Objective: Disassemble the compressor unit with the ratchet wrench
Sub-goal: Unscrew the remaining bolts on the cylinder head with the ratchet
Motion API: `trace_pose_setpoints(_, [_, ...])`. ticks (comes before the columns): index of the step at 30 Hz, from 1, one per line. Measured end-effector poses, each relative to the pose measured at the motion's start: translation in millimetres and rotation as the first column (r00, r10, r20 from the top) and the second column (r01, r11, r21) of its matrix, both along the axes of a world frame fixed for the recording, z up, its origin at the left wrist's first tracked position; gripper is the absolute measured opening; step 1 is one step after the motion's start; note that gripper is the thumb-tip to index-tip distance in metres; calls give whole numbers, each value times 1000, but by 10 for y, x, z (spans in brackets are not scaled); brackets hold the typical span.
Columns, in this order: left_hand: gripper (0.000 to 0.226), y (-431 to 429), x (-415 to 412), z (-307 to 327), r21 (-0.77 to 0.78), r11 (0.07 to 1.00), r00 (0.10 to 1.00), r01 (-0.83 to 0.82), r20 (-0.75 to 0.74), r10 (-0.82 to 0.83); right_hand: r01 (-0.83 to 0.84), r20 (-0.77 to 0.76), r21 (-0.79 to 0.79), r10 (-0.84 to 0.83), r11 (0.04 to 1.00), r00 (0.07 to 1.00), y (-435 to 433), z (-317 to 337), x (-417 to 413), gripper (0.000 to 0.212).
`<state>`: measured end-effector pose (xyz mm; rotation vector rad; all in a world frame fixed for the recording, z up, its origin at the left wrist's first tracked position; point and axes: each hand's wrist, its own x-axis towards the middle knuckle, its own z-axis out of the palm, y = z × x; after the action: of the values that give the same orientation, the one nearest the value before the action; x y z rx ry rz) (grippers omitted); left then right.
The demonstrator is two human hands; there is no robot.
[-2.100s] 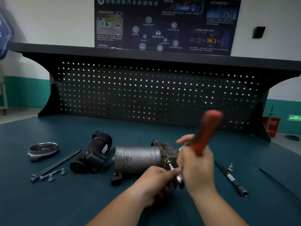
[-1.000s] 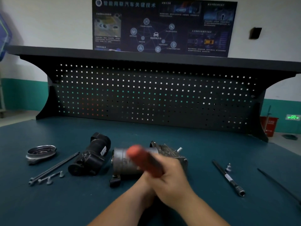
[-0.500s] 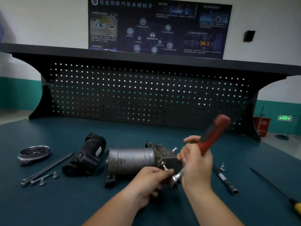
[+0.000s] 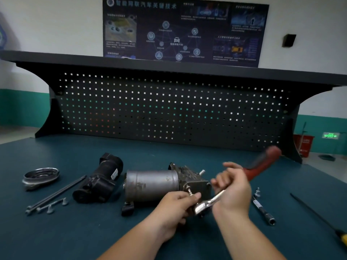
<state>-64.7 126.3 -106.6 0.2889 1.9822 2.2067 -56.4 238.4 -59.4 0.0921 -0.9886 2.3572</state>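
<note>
1. Centrally on the worktop (image 4: pixel 75 235) the compressor (image 4: pixel 150 185) lies on its side, grey cylinder to the left, finned block and end plate to the right.
2. Left grip (image 4: pixel 174 207): fingers curled on the near right end of the compressor, with the fingertips just beside a stud on the end plate. Exactly which part they pinch is hidden.
3. Right grip (image 4: pixel 232 192): closed round the shaft of the wrench (image 4: pixel 206 203). The chrome head sits at the lower corner of the end plate, touching the left fingers. The red handle sticks out up and to the right, blurred.
4. Left of the compressor: a black motor (image 4: pixel 99 181) just beside it, then long rods (image 4: pixel 56 196), small bolts (image 4: pixel 50 208) and a metal ring (image 4: pixel 40 177) farthest left.
5. Right of the compressor: an extension bar (image 4: pixel 262 209) with a small fastener (image 4: pixel 257 192) at its far end. A screwdriver (image 4: pixel 317 216) with a yellow handle lies near the right edge.
6. Behind: a black pegboard (image 4: pixel 169 109) with a dark poster (image 4: pixel 184 29) on the wall above.
</note>
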Motion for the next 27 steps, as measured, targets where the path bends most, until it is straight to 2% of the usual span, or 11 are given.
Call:
trace_pose_setpoints(2, [41, 71, 49, 33, -8, 1000, 1000, -16, -1, 16, -73, 199, -327, 145, 942, 969, 150, 49, -61, 22])
trace_pose_setpoints(5, [42, 60, 56, 70, 0, 998, 996, -55, 65, 55, -175, 244, -370, 278, 912, 929, 211, 83, -96, 24])
trace_pose_setpoints(8, [34, 59, 85, 143, 90, 994, 980, -69, 194, 50, -230, 202, -119, 250, 966, 947, 264, 214, -52, 29])
trace_pose_setpoints(10, [37, 87, 71, 150, 175, 979, 969, -101, 241, 57, -190, 174, 179, 159, 965, 972, 327, 291, -17, 20])
trace_pose_setpoints(12, [36, 110, 54, 139, 238, 963, 961, -128, 270, 61, -79, 139, 567, 0, 820, 990, 357, 296, 16, 15])
trace_pose_setpoints(14, [35, 113, 39, 137, 256, 956, 954, -143, 292, 64, 61, 39, 855, -182, 514, 982, 375, 240, -1, 30])
trace_pose_setpoints(16, [35, 107, 18, 130, 263, 954, 950, -141, 308, 55, 45, 23, 953, -221, 299, 975, 380, 181, -28, 46])
trace_pose_setpoints(17, [36, 103, 12, 130, 264, 955, 948, -139, 315, 51, -6, 65, 967, -223, 254, 973, 391, 159, -40, 53])
trace_pose_setpoints(19, [37, 105, 6, 124, 252, 957, 949, -145, 310, 62, -103, 167, 959, -235, 262, 957, 436, 136, -62, 73])
trace_pose_setpoints(22, [36, 111, 14, 83, 145, 965, 959, -217, 217, 183, -173, 257, 948, -325, 266, 910, 529, 116, -107, 77])
trace_pose_setpoints(27, [28, 5, -16, 83, -251, 870, 882, -424, -334, 333, -312, 324, 944, -464, 104, 825, 659, 21, -205, 59])
